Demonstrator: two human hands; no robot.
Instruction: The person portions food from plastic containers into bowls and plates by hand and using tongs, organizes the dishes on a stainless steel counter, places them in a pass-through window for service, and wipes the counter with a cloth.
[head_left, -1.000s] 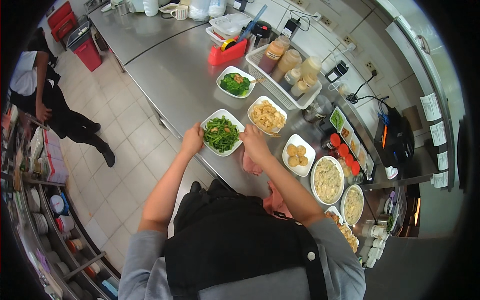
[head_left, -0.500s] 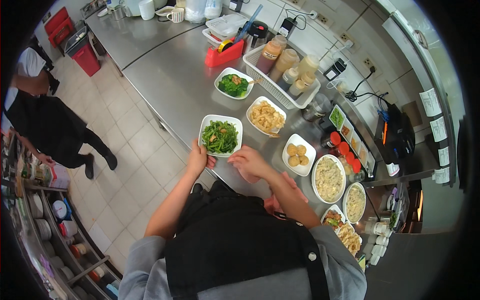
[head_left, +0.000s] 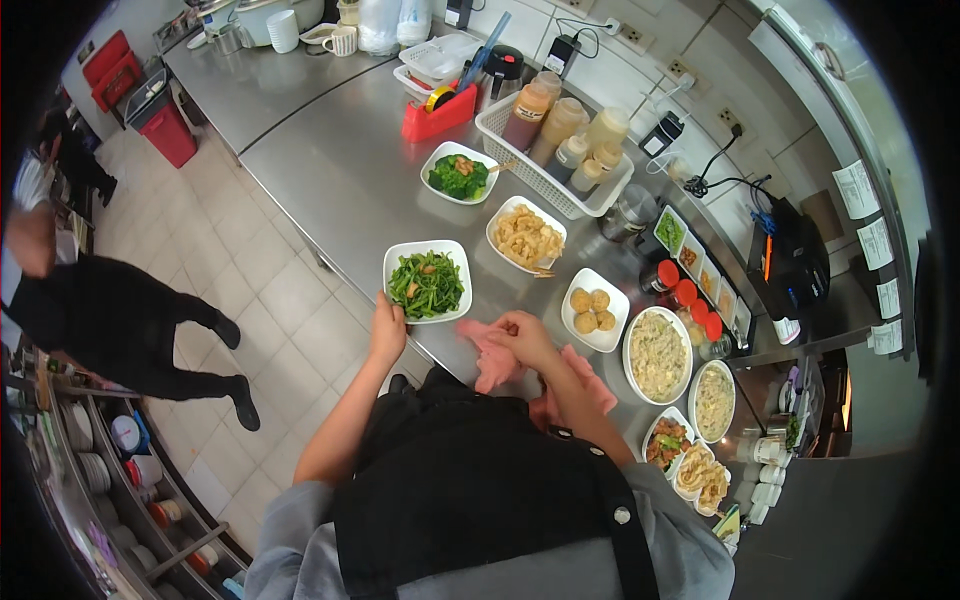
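My left hand [head_left: 387, 330] grips the near edge of a square white plate of stir-fried green vegetables [head_left: 428, 282] on the steel counter [head_left: 330, 170]. My right hand [head_left: 522, 337] is closed on a pink cloth [head_left: 492, 362] that lies on the counter edge just right of that plate. Another fold of the pink cloth [head_left: 590, 385] shows behind my right forearm. A black apron covers my front in the lower middle.
More white dishes stand along the counter: broccoli [head_left: 459, 173], fried strips [head_left: 526, 236], fried balls [head_left: 594, 310], two bowls of noodles or rice [head_left: 657, 355]. A white basket of sauce bottles [head_left: 560, 150] and a red tape dispenser [head_left: 436, 115] sit behind. Another person [head_left: 100, 310] stands at left by shelves.
My left hand slid from the plate's far-left edge to its near edge. My right hand drew back from the plate and now bunches the pink cloth. The person at left moved closer.
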